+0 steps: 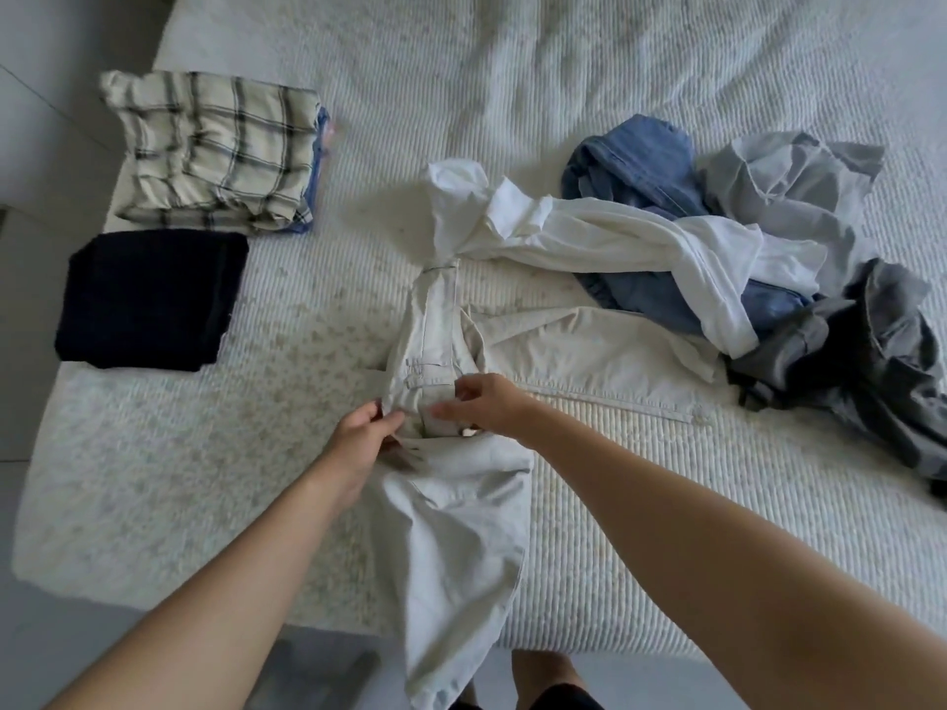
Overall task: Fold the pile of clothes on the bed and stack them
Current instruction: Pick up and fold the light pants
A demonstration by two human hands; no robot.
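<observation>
Cream trousers run lengthwise away from the person, waistband pinched by left hand and right hand.

White bed, folded stacks, cream trousers, unfolded pile

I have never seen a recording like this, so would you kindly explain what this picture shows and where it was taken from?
There is no machine here: a person wears a camera on the head, looking down at their own arms. The left hand and right hand both grip cream trousers at the waist, spread on a white bed. To the left lie folded clothes: a plaid stack and a black garment. To the right sits the unfolded pile of white, blue and grey clothes.
</observation>
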